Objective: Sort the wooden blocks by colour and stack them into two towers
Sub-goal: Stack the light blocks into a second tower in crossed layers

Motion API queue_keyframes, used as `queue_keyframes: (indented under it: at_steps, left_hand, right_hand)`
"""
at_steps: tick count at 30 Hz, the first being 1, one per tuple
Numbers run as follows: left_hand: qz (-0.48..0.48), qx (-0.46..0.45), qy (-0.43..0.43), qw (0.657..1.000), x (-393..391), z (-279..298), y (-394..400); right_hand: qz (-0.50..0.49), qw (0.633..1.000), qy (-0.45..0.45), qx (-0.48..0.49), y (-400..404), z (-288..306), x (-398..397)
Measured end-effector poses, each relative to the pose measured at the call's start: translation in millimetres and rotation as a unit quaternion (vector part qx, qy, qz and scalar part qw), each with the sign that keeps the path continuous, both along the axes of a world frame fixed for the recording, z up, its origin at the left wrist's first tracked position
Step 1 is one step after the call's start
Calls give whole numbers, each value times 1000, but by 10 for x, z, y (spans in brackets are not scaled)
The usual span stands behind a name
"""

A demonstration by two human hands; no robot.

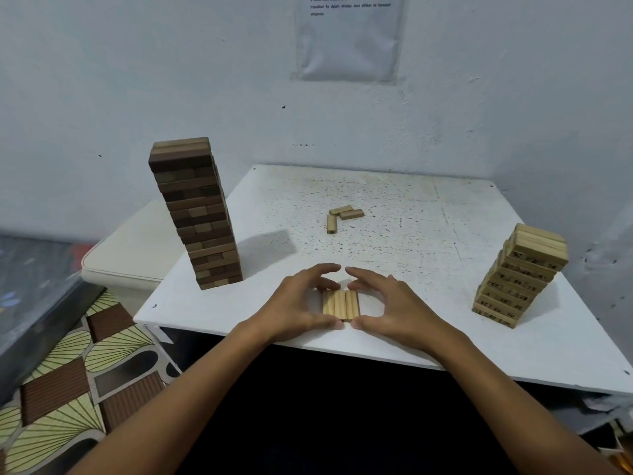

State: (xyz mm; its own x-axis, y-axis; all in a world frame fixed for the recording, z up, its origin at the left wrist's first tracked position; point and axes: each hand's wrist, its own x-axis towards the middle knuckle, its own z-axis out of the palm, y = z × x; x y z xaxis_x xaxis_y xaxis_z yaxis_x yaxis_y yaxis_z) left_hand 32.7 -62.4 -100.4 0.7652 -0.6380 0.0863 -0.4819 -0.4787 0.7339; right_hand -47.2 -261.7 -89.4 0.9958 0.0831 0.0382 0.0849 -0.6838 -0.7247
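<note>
Three light wooden blocks (340, 305) lie side by side near the table's front edge. My left hand (297, 305) presses on their left side and my right hand (390, 303) on their right, fingers curved around them, thumbs at the near ends. A tall dark-brown tower (196, 214) stands at the table's left edge. A shorter light tower (520, 275) with printed numbers stands at the right. Three more loose light blocks (342, 217) lie scattered in the middle of the white table (428, 217).
A cream stool or box (133, 245) sits beside the table on the left. A patterned floor mat (68, 389) lies below it. The wall stands close behind the table, with a paper sheet (347, 36) taped to it.
</note>
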Motion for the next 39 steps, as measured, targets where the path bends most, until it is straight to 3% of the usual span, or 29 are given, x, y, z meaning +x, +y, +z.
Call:
queue_keyframes:
  at_steps: [16,27,39]
  left_hand:
    - [2,-4,-27,1000,29,1,71]
    - [5,-23,2,1000,45,33,18]
    - [-84,-98,-91,988,138,1054,-458]
  right_hand:
    - [-6,999,37,-11,12,0,66]
    - [-5,1000,6,-24,64,7,92]
    - [-57,989,-130,-39,-314,960,-74]
